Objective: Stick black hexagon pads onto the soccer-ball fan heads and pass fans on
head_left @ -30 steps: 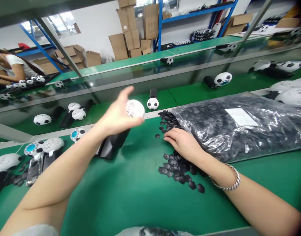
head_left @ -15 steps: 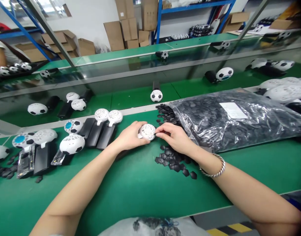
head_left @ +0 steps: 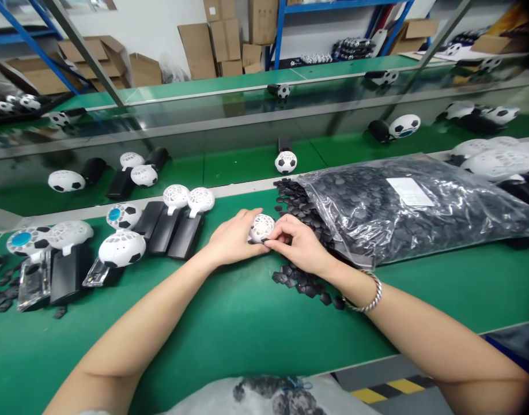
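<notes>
My left hand is closed around a small white ball-shaped head with a net of openings, gripping it by its left side and lower edge. At the ball's lower right edge, my right hand pinches a small black piece, mostly covered by the fingertips. Loose black pentagon pieces lie just below my right wrist, and more spill out above it from a clear plastic bag full of them.
Left on the green bench stand several white ball heads on black bodies, some bodies transparent. Beyond a metal rail, a green conveyor carries football-patterned units. Cardboard boxes and blue shelving stand behind.
My right fingertips have shifted from the ball's right side to its lower right edge, and the ball has turned slightly in my left hand. The units on the conveyor have moved a little right.
</notes>
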Demonstrator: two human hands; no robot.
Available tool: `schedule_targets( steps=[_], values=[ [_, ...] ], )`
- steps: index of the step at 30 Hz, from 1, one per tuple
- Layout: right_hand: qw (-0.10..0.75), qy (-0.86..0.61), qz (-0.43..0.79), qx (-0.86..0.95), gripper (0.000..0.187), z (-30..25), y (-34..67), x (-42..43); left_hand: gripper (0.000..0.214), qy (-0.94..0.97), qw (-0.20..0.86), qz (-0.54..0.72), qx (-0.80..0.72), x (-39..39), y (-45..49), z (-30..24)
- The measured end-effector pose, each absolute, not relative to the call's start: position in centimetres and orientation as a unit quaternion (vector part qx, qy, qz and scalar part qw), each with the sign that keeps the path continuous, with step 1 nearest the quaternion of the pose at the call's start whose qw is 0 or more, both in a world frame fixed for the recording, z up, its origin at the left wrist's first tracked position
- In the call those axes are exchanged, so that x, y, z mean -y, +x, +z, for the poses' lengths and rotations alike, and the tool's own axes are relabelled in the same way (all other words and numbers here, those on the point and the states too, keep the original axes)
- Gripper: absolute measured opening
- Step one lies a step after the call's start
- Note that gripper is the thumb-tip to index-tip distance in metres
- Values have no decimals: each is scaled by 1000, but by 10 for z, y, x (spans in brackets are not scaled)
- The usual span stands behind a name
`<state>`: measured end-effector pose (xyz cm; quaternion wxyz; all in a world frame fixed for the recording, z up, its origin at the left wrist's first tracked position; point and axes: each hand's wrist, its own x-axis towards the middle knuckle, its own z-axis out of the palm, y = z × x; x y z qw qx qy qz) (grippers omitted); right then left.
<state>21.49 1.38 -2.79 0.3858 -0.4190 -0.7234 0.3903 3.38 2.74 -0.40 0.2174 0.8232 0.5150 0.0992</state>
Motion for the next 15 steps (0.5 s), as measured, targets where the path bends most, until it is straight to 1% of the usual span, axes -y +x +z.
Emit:
schedule_targets(
  steps=[3, 7, 9, 11, 13, 15],
  values=[
    [396, -431, 386, 712, 13, -28, 214, -16, 77, 819, 238, 131, -505, -28, 30, -6],
    [387, -461, 365, 711, 20, -28, 214, -20, 69, 811, 253, 167, -500, -31, 29, -9],
    [379, -472, 384, 697, 29, -28, 214, -21, 66, 805, 264, 180, -500, -33, 30, -11],
    [374, -480, 406, 682, 33, -27, 214, -23, 65, 797, 275, 187, -504, -34, 30, -12],
    [366, -470, 428, 679, 34, -27, 216, -28, 65, 791, 281, 189, -509, -35, 31, -12],
    [367, -457, 432, 686, 29, -27, 221, -35, 68, 787, 287, 183, -515, -35, 30, -10]
  ],
)
